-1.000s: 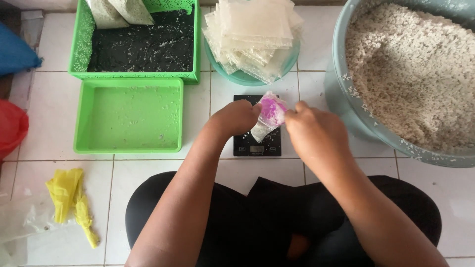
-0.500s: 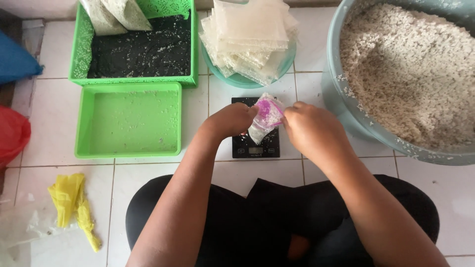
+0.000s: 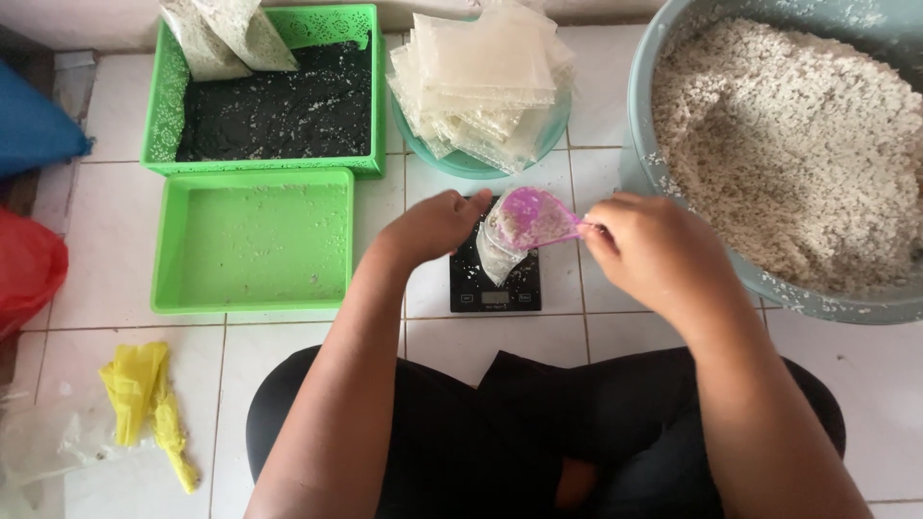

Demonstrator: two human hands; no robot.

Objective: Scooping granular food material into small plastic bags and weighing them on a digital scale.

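My left hand (image 3: 435, 226) holds open a small clear plastic bag (image 3: 497, 255) that stands on a black digital scale (image 3: 495, 288). My right hand (image 3: 654, 255) grips the handle of a pink scoop (image 3: 534, 219), tipped over the bag's mouth with some whitish grain in it. A big grey basin (image 3: 673, 58) full of the same whitish grain sits just right of my right hand.
A teal bowl (image 3: 461, 161) stacked with empty clear bags stands behind the scale. Left of it lie an empty green tray (image 3: 252, 240) and a green basket (image 3: 260, 96) with filled bags. Yellow plastic (image 3: 144, 394), a red bag (image 3: 29, 269) and a blue bag (image 3: 34, 130) lie at far left.
The pink scoop has drawn back a little to the right and now tips over the bag's mouth; my right hand has shifted right along the handle. The left hand stays on the bag.
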